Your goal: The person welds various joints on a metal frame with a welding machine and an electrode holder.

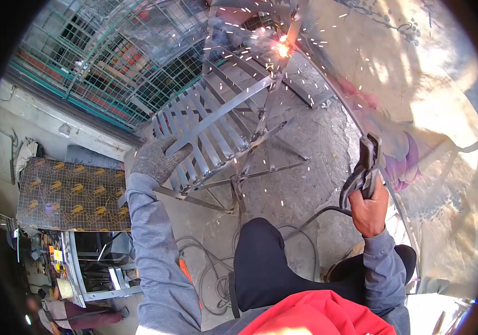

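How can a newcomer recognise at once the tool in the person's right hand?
Start from the slatted metal frame on the concrete floor. Right of it in the picture, the person's bare right hand grips the tool. It is dark, thick and clamp-like, with a curved part, whereas the frame's bars are slim and straight.

Bare floor [317,178] leaves room toward 3 o'clock; the metal frame [216,120] blocks 11, sparks [282,49] fill 1, and a cable [328,209] crosses 4.
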Demonstrator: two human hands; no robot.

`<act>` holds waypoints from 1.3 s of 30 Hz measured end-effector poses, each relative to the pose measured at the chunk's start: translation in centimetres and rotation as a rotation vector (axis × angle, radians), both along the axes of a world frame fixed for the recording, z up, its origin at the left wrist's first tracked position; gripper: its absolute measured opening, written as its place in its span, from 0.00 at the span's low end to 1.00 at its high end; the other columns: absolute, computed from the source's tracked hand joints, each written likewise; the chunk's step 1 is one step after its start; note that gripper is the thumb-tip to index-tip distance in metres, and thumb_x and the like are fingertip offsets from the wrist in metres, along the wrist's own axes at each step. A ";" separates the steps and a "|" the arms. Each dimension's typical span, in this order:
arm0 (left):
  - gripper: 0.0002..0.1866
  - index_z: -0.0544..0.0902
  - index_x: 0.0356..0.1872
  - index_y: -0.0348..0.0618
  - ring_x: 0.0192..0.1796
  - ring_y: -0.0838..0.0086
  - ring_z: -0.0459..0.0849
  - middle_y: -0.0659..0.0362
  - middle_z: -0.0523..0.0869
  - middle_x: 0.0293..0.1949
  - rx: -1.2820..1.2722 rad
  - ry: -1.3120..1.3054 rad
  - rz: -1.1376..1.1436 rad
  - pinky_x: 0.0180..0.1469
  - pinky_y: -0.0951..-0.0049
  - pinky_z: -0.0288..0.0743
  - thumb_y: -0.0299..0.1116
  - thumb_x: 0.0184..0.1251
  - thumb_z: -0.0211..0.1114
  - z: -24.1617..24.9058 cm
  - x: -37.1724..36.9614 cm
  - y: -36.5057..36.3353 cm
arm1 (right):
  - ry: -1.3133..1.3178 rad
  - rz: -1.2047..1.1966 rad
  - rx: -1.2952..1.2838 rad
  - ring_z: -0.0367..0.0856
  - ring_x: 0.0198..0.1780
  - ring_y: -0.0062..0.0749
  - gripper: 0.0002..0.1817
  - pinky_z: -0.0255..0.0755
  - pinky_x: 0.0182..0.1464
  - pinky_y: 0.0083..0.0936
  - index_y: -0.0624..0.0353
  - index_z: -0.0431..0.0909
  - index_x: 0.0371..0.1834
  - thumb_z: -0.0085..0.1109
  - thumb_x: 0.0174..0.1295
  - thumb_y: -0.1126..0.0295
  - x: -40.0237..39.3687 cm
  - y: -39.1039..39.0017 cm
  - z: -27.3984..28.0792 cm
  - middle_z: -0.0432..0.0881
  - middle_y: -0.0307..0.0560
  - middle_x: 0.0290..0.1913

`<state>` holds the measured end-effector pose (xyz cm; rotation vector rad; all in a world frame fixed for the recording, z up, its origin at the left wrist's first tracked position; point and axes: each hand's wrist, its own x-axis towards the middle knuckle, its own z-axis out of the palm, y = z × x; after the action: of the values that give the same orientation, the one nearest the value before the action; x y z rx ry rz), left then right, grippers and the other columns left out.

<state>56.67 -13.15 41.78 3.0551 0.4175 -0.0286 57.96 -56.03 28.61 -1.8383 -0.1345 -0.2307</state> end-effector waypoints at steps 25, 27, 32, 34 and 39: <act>0.28 0.88 0.56 0.55 0.50 0.55 0.89 0.50 0.91 0.48 0.046 0.015 0.074 0.55 0.57 0.80 0.65 0.67 0.66 0.6 -0.4 -1.4 | -0.121 0.015 -0.070 0.82 0.45 0.31 0.27 0.75 0.50 0.28 0.65 0.70 0.69 0.63 0.73 0.63 -3.3 -1.7 3.9 0.84 0.50 0.46; 0.29 0.88 0.56 0.56 0.50 0.55 0.89 0.51 0.91 0.47 0.073 0.040 0.102 0.56 0.57 0.81 0.65 0.67 0.65 0.8 -0.5 -1.6 | 0.049 0.005 -0.132 0.81 0.39 0.32 0.21 0.75 0.45 0.29 0.63 0.75 0.62 0.64 0.71 0.65 -3.4 -1.6 4.2 0.84 0.49 0.39; 0.30 0.87 0.57 0.58 0.50 0.56 0.90 0.52 0.91 0.46 0.044 0.026 0.102 0.56 0.58 0.81 0.67 0.66 0.65 0.8 -0.5 -1.6 | -0.025 -0.049 -0.130 0.76 0.31 0.33 0.16 0.72 0.38 0.32 0.63 0.77 0.53 0.66 0.69 0.65 -3.3 -1.0 3.5 0.80 0.48 0.31; 0.30 0.87 0.58 0.55 0.51 0.53 0.89 0.50 0.91 0.48 0.013 0.018 0.098 0.56 0.56 0.81 0.65 0.66 0.66 1.0 -0.5 -1.9 | -0.028 -0.061 -0.112 0.74 0.30 0.33 0.15 0.71 0.37 0.32 0.63 0.78 0.52 0.66 0.69 0.65 -3.3 -0.9 3.5 0.78 0.48 0.30; 0.30 0.88 0.58 0.52 0.52 0.49 0.89 0.47 0.91 0.49 0.002 0.004 0.080 0.57 0.54 0.80 0.63 0.66 0.67 0.9 -0.5 -1.7 | -0.014 -0.044 -0.120 0.74 0.30 0.33 0.15 0.71 0.36 0.33 0.64 0.78 0.49 0.67 0.69 0.65 -3.3 -0.9 3.5 0.77 0.48 0.29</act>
<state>56.16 -14.84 42.64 3.0372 0.5405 -0.0306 54.68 -56.94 32.15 -1.9610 -0.1202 -0.2710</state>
